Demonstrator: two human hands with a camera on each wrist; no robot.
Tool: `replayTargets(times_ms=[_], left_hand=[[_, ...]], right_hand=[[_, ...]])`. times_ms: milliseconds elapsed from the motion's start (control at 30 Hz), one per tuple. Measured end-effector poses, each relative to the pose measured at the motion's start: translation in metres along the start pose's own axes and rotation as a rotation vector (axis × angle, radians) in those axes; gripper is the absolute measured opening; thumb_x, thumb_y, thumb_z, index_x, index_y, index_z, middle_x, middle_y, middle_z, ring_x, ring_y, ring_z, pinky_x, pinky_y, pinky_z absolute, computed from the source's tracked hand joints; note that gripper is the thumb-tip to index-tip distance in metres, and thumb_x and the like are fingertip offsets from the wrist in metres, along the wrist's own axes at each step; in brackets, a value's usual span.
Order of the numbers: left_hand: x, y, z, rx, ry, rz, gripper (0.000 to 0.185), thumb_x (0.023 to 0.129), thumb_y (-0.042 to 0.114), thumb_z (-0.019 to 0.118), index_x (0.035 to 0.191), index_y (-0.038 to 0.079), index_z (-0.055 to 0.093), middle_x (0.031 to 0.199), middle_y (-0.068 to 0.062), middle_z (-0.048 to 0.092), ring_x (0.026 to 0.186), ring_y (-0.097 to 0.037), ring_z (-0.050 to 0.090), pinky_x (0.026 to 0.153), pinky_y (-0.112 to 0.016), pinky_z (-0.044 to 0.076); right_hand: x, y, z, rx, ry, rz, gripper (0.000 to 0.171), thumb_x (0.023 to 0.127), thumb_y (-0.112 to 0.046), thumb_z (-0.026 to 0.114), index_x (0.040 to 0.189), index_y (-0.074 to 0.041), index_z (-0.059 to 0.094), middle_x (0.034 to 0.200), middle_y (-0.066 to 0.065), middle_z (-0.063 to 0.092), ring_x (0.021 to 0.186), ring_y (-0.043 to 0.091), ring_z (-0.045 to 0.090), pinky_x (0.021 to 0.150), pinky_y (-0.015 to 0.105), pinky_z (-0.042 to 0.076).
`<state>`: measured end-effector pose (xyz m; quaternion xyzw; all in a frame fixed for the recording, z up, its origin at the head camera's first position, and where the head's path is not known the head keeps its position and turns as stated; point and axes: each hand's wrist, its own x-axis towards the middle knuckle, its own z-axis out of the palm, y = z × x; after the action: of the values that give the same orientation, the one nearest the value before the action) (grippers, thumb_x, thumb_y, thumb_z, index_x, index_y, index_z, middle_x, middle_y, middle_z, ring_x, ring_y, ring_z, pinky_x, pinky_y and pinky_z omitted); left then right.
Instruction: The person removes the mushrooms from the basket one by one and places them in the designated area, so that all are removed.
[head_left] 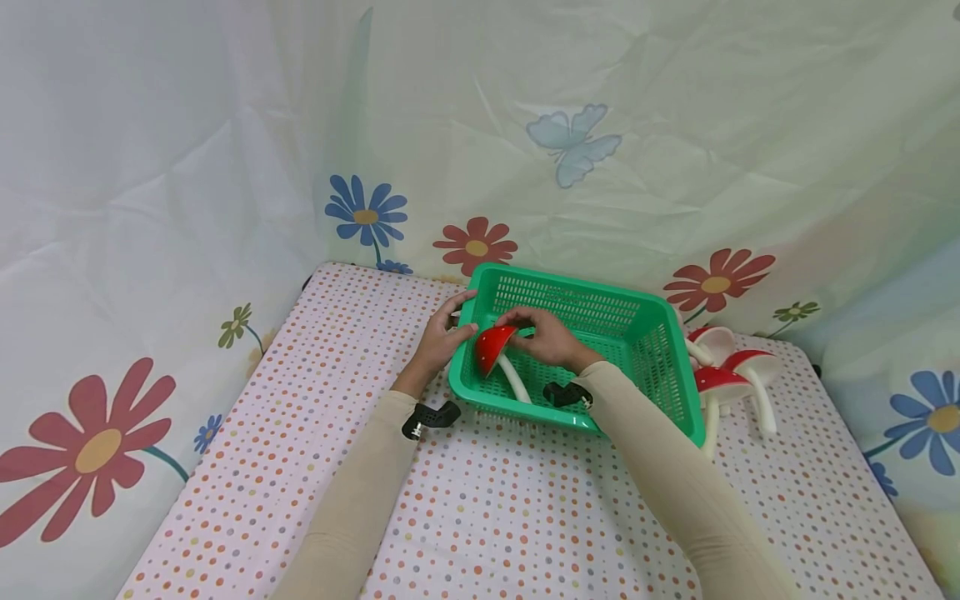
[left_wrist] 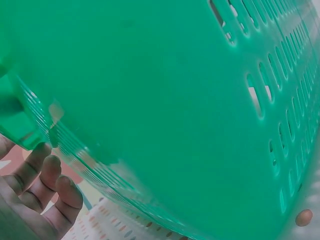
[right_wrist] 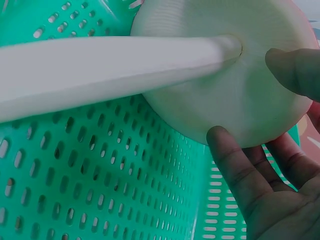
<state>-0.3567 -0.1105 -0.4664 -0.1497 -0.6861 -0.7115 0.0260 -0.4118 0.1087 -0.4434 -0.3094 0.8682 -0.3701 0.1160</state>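
A toy mushroom [head_left: 493,346] with a white-dotted red cap and a white stem leans inside the left end of the green plastic basket [head_left: 570,419]. My right hand [head_left: 546,336] reaches into the basket and pinches the edge of the cap. In the right wrist view the thumb lies on the pale underside of the mushroom cap [right_wrist: 200,110], and the other fingers are at its edge. On the basket's left end, my left hand [head_left: 441,337] holds the rim. Its curled fingers [left_wrist: 67,192] show at the rim's outer side in the left wrist view.
Several more toy mushrooms [head_left: 722,382] lie bunched against the basket's right side. A dotted cloth [head_left: 480,533] covers the table. Fabric backdrops [head_left: 420,100] with printed flowers stand close behind and at both sides.
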Motion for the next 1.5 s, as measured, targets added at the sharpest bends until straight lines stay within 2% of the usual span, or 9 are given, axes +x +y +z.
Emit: replayTargets(times_ms=[367, 767, 933, 1000, 1067, 1167, 1233, 1333, 1500], left_hand=[[0.0, 0.001, 0.0, -0.008, 0.006, -0.012, 0.057, 0.097, -0.002, 0.052, 0.151, 0.0, 0.034, 0.148, -0.031, 0.036, 0.108, -0.028, 0.051, 0.09, -0.044, 0.051], [0.001, -0.001, 0.0, 0.011, 0.004, -0.007, 0.056, 0.098, -0.001, 0.051, 0.151, 0.0, 0.034, 0.147, -0.032, 0.036, 0.111, -0.035, 0.05, 0.089, -0.041, 0.051], [0.002, -0.003, 0.0, -0.009, 0.005, -0.005, 0.056, 0.097, -0.002, 0.051, 0.151, 0.0, 0.034, 0.146, -0.032, 0.036, 0.114, -0.045, 0.048, 0.093, -0.054, 0.049], [0.005, -0.012, 0.0, -0.008, 0.017, 0.01, 0.056, 0.097, -0.002, 0.052, 0.151, 0.002, 0.036, 0.144, -0.03, 0.038, 0.114, -0.044, 0.048, 0.093, -0.053, 0.05], [0.006, -0.013, -0.001, -0.02, 0.018, 0.012, 0.056, 0.097, -0.003, 0.052, 0.151, 0.002, 0.036, 0.144, -0.031, 0.038, 0.115, -0.046, 0.047, 0.094, -0.057, 0.049], [0.006, -0.013, -0.001, -0.015, 0.018, 0.025, 0.056, 0.097, -0.003, 0.052, 0.151, 0.001, 0.036, 0.144, -0.031, 0.038, 0.114, -0.047, 0.047, 0.094, -0.058, 0.049], [0.004, -0.005, -0.001, -0.029, 0.009, 0.015, 0.057, 0.097, -0.004, 0.052, 0.151, -0.002, 0.035, 0.145, -0.033, 0.036, 0.115, -0.05, 0.045, 0.095, -0.066, 0.043], [0.003, -0.004, -0.001, -0.025, 0.007, 0.017, 0.057, 0.097, -0.003, 0.052, 0.151, -0.002, 0.035, 0.145, -0.033, 0.037, 0.114, -0.048, 0.046, 0.095, -0.067, 0.043], [0.002, -0.002, 0.0, 0.004, 0.003, 0.006, 0.056, 0.098, -0.001, 0.052, 0.151, -0.001, 0.034, 0.145, -0.032, 0.038, 0.113, -0.042, 0.049, 0.092, -0.057, 0.049]], right_hand=[[0.0, 0.002, -0.001, 0.046, 0.037, 0.037, 0.025, 0.096, -0.014, 0.063, 0.12, -0.013, 0.065, 0.124, 0.009, 0.065, 0.117, 0.031, 0.058, 0.099, 0.052, 0.048], [-0.002, -0.002, -0.007, 0.087, 0.095, 0.035, 0.025, 0.096, -0.012, 0.063, 0.12, -0.01, 0.064, 0.124, 0.011, 0.064, 0.118, 0.033, 0.057, 0.101, 0.053, 0.046], [-0.001, -0.002, -0.008, 0.142, 0.118, 0.032, 0.026, 0.096, -0.012, 0.063, 0.121, -0.008, 0.063, 0.125, 0.013, 0.062, 0.118, 0.033, 0.055, 0.103, 0.053, 0.044], [-0.002, -0.002, -0.009, 0.177, 0.128, 0.027, 0.027, 0.096, -0.012, 0.063, 0.123, -0.007, 0.062, 0.125, 0.014, 0.061, 0.118, 0.033, 0.055, 0.103, 0.053, 0.044], [-0.001, -0.001, -0.009, 0.218, 0.135, 0.023, 0.029, 0.095, -0.012, 0.064, 0.123, -0.006, 0.061, 0.125, 0.014, 0.061, 0.117, 0.033, 0.054, 0.102, 0.052, 0.046], [-0.001, 0.0, -0.01, 0.258, 0.144, 0.017, 0.03, 0.095, -0.012, 0.064, 0.124, -0.006, 0.06, 0.125, 0.014, 0.061, 0.115, 0.031, 0.054, 0.098, 0.048, 0.049], [0.0, 0.002, -0.01, 0.279, 0.15, 0.012, 0.029, 0.095, -0.012, 0.064, 0.123, -0.006, 0.061, 0.124, 0.014, 0.061, 0.114, 0.031, 0.055, 0.096, 0.048, 0.051], [0.001, 0.003, -0.01, 0.293, 0.154, 0.002, 0.028, 0.095, -0.011, 0.063, 0.122, -0.005, 0.061, 0.123, 0.014, 0.061, 0.113, 0.032, 0.055, 0.095, 0.049, 0.052], [-0.001, 0.003, -0.012, 0.259, 0.162, 0.007, 0.029, 0.096, -0.014, 0.063, 0.124, -0.006, 0.061, 0.125, 0.012, 0.06, 0.112, 0.03, 0.056, 0.093, 0.046, 0.053]])
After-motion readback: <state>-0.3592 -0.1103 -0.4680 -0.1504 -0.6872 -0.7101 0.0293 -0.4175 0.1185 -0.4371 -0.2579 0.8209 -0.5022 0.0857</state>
